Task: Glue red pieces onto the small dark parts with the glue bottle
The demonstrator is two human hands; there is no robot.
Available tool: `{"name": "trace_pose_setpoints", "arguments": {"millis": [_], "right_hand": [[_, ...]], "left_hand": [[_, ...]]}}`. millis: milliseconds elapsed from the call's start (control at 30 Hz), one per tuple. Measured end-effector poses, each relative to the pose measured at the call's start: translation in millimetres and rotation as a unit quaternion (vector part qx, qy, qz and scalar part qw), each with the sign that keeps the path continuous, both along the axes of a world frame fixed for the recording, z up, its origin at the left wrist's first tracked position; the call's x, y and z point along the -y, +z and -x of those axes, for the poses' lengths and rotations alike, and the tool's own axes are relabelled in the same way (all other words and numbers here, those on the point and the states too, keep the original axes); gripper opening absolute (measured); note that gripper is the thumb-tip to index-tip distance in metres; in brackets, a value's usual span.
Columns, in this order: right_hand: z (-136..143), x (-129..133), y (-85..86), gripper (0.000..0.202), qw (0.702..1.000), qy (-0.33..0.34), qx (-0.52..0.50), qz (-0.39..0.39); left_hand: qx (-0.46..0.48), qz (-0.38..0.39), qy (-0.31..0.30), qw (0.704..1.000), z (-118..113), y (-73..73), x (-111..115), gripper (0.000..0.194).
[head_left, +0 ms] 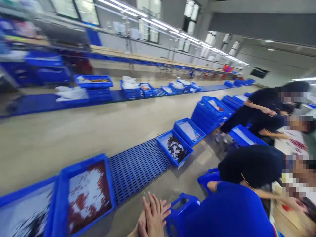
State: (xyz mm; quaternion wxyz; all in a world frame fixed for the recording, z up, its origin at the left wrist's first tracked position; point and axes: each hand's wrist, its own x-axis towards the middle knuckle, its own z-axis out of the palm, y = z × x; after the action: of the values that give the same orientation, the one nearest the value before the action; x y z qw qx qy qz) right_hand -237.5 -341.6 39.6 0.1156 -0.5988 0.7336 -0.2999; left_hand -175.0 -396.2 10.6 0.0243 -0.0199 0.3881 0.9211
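Note:
My right hand [155, 215] lies across my left hand [166, 208] at the bottom middle of the head view, palm against palm or nearly so. Both sets of fingers are stretched out. The left hand is partly covered, with its fingertips showing to the right. No object shows in either hand. Just right of them is a blue plastic stool [185, 201]. To the left, a blue tray [111, 184] holds reddish-brown small pieces on a white sheet.
Another blue tray [54, 197] with dark pieces adjoins it. A slotted blue platform [138, 166] runs to a tray of dark pieces [176, 148] and stacked trays [206, 113]. A person in blue [229, 210] sits close on the right; several co-workers line the worktable [286, 214].

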Motion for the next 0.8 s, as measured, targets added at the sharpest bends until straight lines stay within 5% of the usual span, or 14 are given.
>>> {"name": "trace_pose_setpoints", "arguments": {"millis": [100,200,300,400,500,567,667,800], "right_hand": [[-5.8,20.4,11.7,0.061,0.989,0.128,0.005,-0.071],[-7.4,46.4,19.0,0.059,0.964,0.244,0.010,-0.104],[-1.8,77.3,3.4,0.055,0.948,0.285,0.002,-0.142],[19.2,104.7,-29.8,0.052,0.941,0.192,-0.060,-0.271],[51.8,122.6,-63.0,0.058,0.914,0.123,-0.123,-0.367],[70.6,130.0,-79.2,0.052,0.916,0.127,-0.110,-0.365],[80.3,139.0,-94.7,0.044,0.922,0.117,-0.074,-0.363],[54.2,152.8,-114.0,0.034,0.905,0.113,-0.062,-0.405]], "left_hand": [[0.064,-0.076,0.271,0.957,-8.2,6.6,3.2,0.057],[0.103,-0.148,0.417,0.891,-22.5,21.6,12.9,0.062],[0.118,-0.254,0.464,0.840,-43.7,50.2,26.5,0.072],[0.085,-0.294,0.466,0.830,-65.0,81.7,38.7,0.075],[0.068,-0.303,0.484,0.818,-81.6,92.4,48.4,0.082],[0.120,-0.304,0.551,0.767,-92.4,80.1,52.1,0.074],[0.268,-0.343,0.607,0.665,-114.3,37.1,47.2,0.049],[0.403,-0.316,0.588,0.626,-158.7,-38.3,32.0,0.037]]}}
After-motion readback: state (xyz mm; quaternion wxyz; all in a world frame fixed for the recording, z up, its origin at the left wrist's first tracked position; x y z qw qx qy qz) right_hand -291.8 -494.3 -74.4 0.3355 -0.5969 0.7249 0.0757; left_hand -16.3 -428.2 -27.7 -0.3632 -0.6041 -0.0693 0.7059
